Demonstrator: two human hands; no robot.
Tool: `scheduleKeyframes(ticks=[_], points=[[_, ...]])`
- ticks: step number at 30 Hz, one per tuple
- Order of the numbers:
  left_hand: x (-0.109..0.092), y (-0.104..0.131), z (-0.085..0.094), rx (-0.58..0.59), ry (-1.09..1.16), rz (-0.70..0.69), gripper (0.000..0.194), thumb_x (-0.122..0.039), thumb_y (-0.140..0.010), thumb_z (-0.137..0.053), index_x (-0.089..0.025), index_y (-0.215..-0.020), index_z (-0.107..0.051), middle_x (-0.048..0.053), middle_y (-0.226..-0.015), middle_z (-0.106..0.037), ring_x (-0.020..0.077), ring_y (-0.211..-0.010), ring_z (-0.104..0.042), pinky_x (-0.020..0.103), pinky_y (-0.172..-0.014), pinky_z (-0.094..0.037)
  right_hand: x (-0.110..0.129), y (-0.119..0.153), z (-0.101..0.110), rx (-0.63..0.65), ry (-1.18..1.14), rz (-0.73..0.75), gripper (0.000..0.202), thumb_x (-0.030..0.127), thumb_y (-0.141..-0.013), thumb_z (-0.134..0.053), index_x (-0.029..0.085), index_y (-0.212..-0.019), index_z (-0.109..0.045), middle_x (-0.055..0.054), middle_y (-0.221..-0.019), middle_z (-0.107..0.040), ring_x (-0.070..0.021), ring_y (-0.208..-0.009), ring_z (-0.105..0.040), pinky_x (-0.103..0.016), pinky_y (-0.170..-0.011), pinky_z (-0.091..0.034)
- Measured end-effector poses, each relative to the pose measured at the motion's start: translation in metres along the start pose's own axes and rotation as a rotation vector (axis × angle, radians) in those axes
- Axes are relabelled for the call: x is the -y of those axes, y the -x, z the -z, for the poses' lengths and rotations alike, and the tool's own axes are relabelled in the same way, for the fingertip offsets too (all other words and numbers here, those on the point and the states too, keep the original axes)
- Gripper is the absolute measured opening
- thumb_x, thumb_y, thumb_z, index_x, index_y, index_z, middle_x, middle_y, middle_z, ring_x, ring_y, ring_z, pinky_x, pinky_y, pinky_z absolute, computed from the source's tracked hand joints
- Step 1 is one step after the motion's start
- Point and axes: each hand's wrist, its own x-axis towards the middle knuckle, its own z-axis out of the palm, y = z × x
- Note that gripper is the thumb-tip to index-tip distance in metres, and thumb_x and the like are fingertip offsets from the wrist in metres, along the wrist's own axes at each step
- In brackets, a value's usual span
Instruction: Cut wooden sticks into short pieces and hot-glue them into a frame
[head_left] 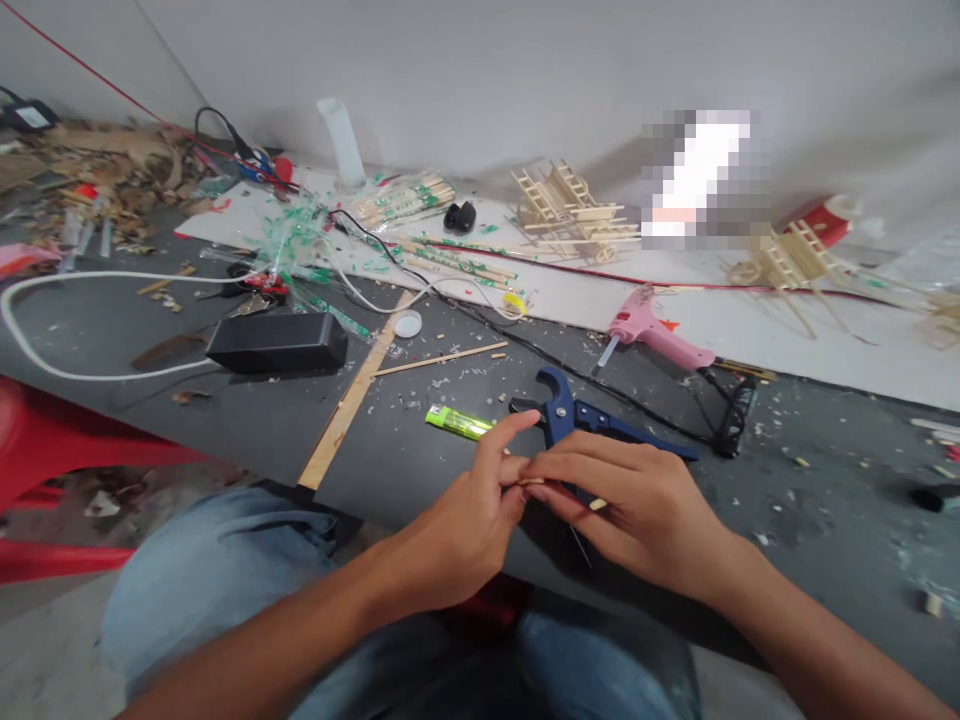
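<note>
My left hand [469, 530] and my right hand [645, 505] meet at the table's front edge, fingertips together. Between them they pinch a small wooden piece [531, 482], mostly hidden by the fingers. My left index finger points up and away from the pinch. A short light stick end [598, 504] shows by my right fingers. Just beyond the hands lies a blue cutter [559, 400], partly covered by my right hand. A green lighter [459, 422] rests to the left of it.
A pink glue gun [660, 335] with its cable lies behind, near small wooden stick models [566, 205]. At the left are a black box [276, 342], a wooden strip [349, 410], a thin stick [442, 359] and a red chair [67, 440]. Plastic wrappers [281, 235] lie farther back.
</note>
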Motion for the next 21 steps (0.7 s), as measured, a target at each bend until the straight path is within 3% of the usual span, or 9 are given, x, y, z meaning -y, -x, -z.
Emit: scheduleKeyframes(ticks=[4,7,9,13,17,21], points=[[-0.007,0.0,0.006,0.055,-0.116,0.061,0.056,-0.014,-0.103,-0.04,-0.026,-0.154,-0.022,0.01,-0.143,-0.062,0.02,-0.131,-0.06,0.036,-0.111,-0.045,-0.003,0.003,-0.004,0.071,0.191,0.073,0.017,0.014,-0.103,-0.049,0.019,-0.112,-0.062,-0.004,-0.096,-0.072,-0.0154,-0.08,-0.067,-0.027,-0.059,-0.045],[-0.011,0.001,0.01,0.051,-0.204,0.127,0.051,-0.017,-0.103,-0.043,-0.027,-0.152,-0.03,0.007,-0.134,-0.068,0.0212,-0.125,-0.065,0.036,-0.105,-0.049,-0.005,0.004,-0.007,0.111,0.276,0.093,0.015,0.014,-0.104,-0.046,0.017,-0.109,-0.06,-0.005,-0.093,-0.07,-0.0166,-0.076,-0.065,-0.029,-0.055,-0.042],[-0.011,0.001,0.011,0.012,-0.237,0.122,0.042,-0.02,-0.103,-0.048,-0.024,-0.144,-0.043,0.005,-0.125,-0.073,0.0201,-0.118,-0.069,0.031,-0.099,-0.052,-0.007,0.003,-0.007,0.116,0.252,0.077,0.013,0.016,-0.104,-0.047,0.016,-0.106,-0.059,-0.005,-0.09,-0.068,-0.0161,-0.074,-0.063,-0.028,-0.056,-0.043],[-0.008,-0.001,0.008,-0.167,-0.292,0.052,0.013,-0.02,-0.096,-0.065,-0.02,-0.108,-0.07,-0.001,-0.101,-0.079,0.0143,-0.092,-0.075,0.02,-0.083,-0.053,-0.007,0.003,-0.006,0.111,0.15,0.01,0.011,0.018,-0.104,-0.049,0.017,-0.103,-0.06,-0.004,-0.087,-0.067,-0.0147,-0.072,-0.061,-0.026,-0.061,-0.045],[-0.005,-0.001,0.004,-0.288,-0.301,0.038,0.007,-0.019,-0.091,-0.073,-0.022,-0.089,-0.079,-0.006,-0.08,-0.08,0.0092,-0.069,-0.073,0.016,-0.066,-0.049,-0.007,0.004,-0.004,0.128,0.019,-0.055,0.009,0.017,-0.101,-0.055,0.018,-0.107,-0.062,-0.003,-0.092,-0.07,-0.0138,-0.081,-0.065,-0.024,-0.071,-0.048],[-0.001,-0.001,0.004,-0.3,-0.397,0.01,0.006,-0.013,-0.084,-0.079,-0.02,-0.084,-0.081,-0.003,-0.078,-0.079,0.0111,-0.07,-0.071,0.019,-0.065,-0.048,-0.008,0.004,-0.005,0.165,-0.009,-0.085,0.012,0.017,-0.099,-0.059,0.019,-0.109,-0.066,-0.001,-0.095,-0.074,-0.0134,-0.083,-0.069,-0.024,-0.073,-0.049]])
